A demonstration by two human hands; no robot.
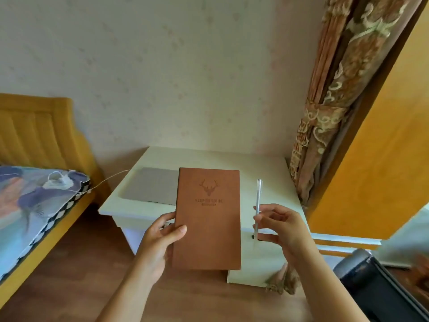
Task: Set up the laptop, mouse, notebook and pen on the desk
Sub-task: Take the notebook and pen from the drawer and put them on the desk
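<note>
My left hand [160, 238] grips the lower left edge of a brown notebook [209, 217] with a deer emblem, holding it up in front of the white desk [267, 168]. My right hand [276, 226] pinches a clear pen [258, 201] upright, to the right of the notebook. A closed grey laptop [152, 188] lies flat on the left part of the desk, partly hidden behind the notebook. No mouse is in view.
A bed [34, 194] with a patterned cover and yellow headboard stands to the left; a white cable [109, 178] runs from it toward the laptop. A patterned curtain [325, 112] hangs right of the desk. A black chair [376, 280] is at lower right.
</note>
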